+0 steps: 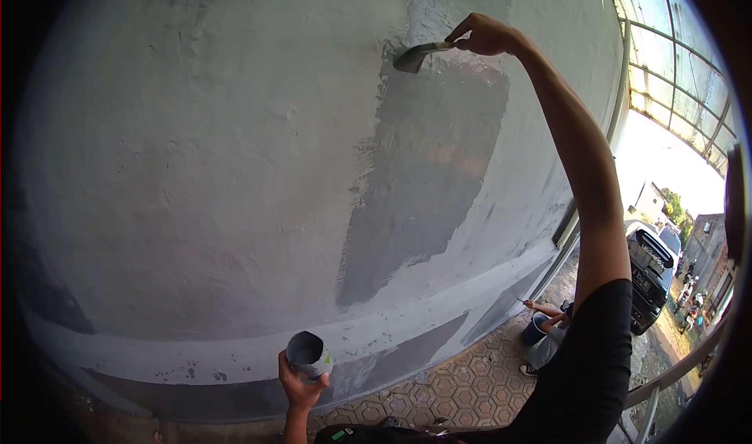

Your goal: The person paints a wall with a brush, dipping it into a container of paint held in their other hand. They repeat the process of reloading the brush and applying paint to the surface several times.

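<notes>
My right hand [487, 34] is raised high and grips a paintbrush [419, 55] by its handle. The brush's bristles press against the wall [196, 154] at the top of a darker, wet grey patch [427, 178]. My right arm, in a black sleeve, stretches up from the lower right. Low in the view, my left hand [298, 383] holds a small grey paint can [307, 354] upright, its open top showing, away from the wall.
A second person [548, 330] crouches at the wall's base on the right, a hand at the lower wall. Patterned floor tiles [470, 381] run along the wall. A metal railing [666, 377] and parked vehicles [646, 268] lie at right.
</notes>
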`<state>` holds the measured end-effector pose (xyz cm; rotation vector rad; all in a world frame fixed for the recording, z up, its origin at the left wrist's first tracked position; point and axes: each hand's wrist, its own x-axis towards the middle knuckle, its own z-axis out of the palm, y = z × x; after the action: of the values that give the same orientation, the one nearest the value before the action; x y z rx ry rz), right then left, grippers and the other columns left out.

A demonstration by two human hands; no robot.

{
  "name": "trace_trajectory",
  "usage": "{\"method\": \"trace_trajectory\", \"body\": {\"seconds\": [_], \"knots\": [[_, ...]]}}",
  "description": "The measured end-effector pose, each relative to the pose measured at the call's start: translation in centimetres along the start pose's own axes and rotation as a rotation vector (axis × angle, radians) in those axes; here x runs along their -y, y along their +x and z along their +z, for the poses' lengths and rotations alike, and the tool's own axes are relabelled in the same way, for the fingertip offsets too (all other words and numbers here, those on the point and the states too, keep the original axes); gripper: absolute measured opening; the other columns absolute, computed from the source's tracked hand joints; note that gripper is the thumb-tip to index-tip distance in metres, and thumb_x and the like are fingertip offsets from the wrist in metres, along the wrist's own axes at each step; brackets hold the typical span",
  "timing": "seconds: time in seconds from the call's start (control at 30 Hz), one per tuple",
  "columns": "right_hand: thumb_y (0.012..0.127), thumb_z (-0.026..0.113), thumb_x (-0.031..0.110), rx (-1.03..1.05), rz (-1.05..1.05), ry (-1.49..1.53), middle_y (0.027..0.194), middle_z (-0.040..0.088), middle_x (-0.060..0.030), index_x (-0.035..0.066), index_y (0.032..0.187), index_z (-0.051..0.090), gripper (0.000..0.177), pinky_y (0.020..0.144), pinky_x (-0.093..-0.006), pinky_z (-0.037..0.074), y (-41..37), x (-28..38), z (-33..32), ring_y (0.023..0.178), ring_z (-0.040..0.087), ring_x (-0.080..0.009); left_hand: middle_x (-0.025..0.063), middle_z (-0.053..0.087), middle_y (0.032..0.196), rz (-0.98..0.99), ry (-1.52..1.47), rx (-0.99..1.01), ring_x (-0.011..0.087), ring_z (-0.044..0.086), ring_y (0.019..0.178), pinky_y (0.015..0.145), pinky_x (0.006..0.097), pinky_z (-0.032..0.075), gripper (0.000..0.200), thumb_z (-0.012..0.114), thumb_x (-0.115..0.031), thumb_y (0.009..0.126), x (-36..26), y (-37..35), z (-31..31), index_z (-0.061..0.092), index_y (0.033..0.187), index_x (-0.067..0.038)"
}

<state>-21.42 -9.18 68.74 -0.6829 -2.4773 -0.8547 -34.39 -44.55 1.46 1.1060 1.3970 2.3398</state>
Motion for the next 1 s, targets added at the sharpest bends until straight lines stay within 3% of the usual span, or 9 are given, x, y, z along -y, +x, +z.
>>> {"method": "trace_trajectory", "body": {"seconds": [0.07, 0.13, 0.2, 0.23, 0.5, 0.57, 0.73, 0.87, 1.0], "knots": [[0.088, 0.069, 0.017, -0.150, 0.000, -0.088, 0.107, 0.075, -0.0145, 0.017, 0.112, 0.078, 0.026, 0.088, -0.0436, 0.054, 0.4, 2.4, -2.1, 0.093, 0.071, -0.0326, 0.0124, 0.057, 0.116, -0.005, 0.017, -0.002, 0.0228, 0.061, 0.107, 0.093, 0.0378, 0.050, 0.085, 0.091, -0.038, 0.068, 0.3, 0.0, -0.2, 0.044, 0.127, 0.000], [0.087, 0.068, 0.020, -0.249, -0.058, -0.131, 0.102, 0.075, -0.0172, 0.017, 0.114, 0.077, 0.028, 0.087, -0.0447, 0.054, 2.1, 1.1, -1.9, 0.093, 0.070, -0.0356, 0.0125, 0.057, 0.116, -0.010, 0.031, 0.004, 0.0228, 0.061, 0.108, 0.093, 0.0378, 0.050, 0.085, 0.091, -0.038, 0.068, 0.4, 0.0, -0.3, 0.044, 0.127, 0.000], [0.082, 0.065, 0.021, -0.284, 0.145, -0.118, 0.116, 0.072, -0.0141, 0.024, 0.118, 0.076, 0.038, 0.094, -0.0435, 0.054, 2.7, 1.5, -2.9, 0.108, 0.068, -0.0345, 0.0124, 0.057, 0.116, 0.011, 0.032, 0.000, 0.0227, 0.061, 0.107, 0.092, 0.0375, 0.050, 0.084, 0.091, -0.038, 0.068, 0.5, 0.2, -0.1, 0.044, 0.126, 0.000], [0.092, 0.062, 0.015, -0.305, 0.225, -0.063, 0.127, 0.067, -0.0173, 0.014, 0.121, 0.073, 0.031, 0.092, -0.0437, 0.055, 3.1, 1.1, -3.4, 0.114, 0.065, -0.0350, 0.0124, 0.057, 0.116, 0.009, 0.032, 0.004, 0.0227, 0.061, 0.107, 0.092, 0.0375, 0.050, 0.084, 0.091, -0.038, 0.068, 0.8, 0.2, 0.0, 0.044, 0.126, 0.000], [0.094, 0.060, 0.016, -0.685, 0.511, 0.172, 0.118, 0.071, -0.0182, 0.017, 0.117, 0.076, 0.028, 0.088, -0.0454, 0.055, 3.0, -1.3, -3.7, 0.111, 0.066, -0.0331, 0.0126, 0.056, 0.118, -0.033, 0.045, 0.073, 0.0223, 0.060, 0.108, 0.093, 0.0376, 0.050, 0.086, 0.092, -0.038, 0.067, 0.5, 0.4, 0.8, 0.044, 0.127, 0.000], [0.080, 0.063, 0.021, -0.527, 0.434, 0.054, 0.117, 0.072, -0.0148, 0.024, 0.120, 0.075, 0.041, 0.097, -0.0432, 0.053, 3.3, -2.9, -0.5, 0.111, 0.067, -0.0350, 0.0127, 0.055, 0.119, -0.038, 0.013, 0.065, 0.0226, 0.060, 0.110, 0.095, 0.0381, 0.050, 0.087, 0.092, -0.038, 0.067, 0.9, 0.0, 1.1, 0.043, 0.128, 0.001], [0.081, 0.064, 0.022, -0.294, 0.285, 0.180, 0.100, 0.073, -0.0231, 0.016, 0.114, 0.076, 0.036, 0.093, -0.0431, 0.054, -3.9, -0.3, 6.7, 0.098, 0.069, -0.0381, 0.0131, 0.054, 0.122, -0.070, -0.036, 0.084, 0.0233, 0.059, 0.113, 0.099, 0.0393, 0.049, 0.090, 0.093, -0.037, 0.067, 1.0, -0.6, 0.8, 0.041, 0.131, 0.001], [0.084, 0.066, 0.019, 0.119, 0.179, 0.142, 0.111, 0.073, -0.0181, 0.017, 0.114, 0.077, 0.032, 0.094, -0.0432, 0.052, -10.8, 0.1, 10.3, 0.106, 0.067, -0.0366, 0.0130, 0.055, 0.120, -0.101, -0.052, 0.119, 0.0229, 0.060, 0.113, 0.099, 0.0387, 0.049, 0.090, 0.093, -0.036, 0.068, 0.5, -0.7, 1.8, 0.041, 0.131, 0.001], [0.086, 0.064, 0.019, 0.224, 0.141, 0.175, 0.101, 0.075, -0.0143, 0.018, 0.115, 0.077, 0.032, 0.086, -0.0411, 0.055, -13.7, -0.1, 7.6, 0.097, 0.070, -0.0315, 0.0127, 0.056, 0.120, -0.081, -0.050, 0.151, 0.0225, 0.060, 0.111, 0.098, 0.0377, 0.050, 0.089, 0.093, -0.035, 0.067, 1.6, -0.8, 3.1, 0.041, 0.130, 0.001]]}}
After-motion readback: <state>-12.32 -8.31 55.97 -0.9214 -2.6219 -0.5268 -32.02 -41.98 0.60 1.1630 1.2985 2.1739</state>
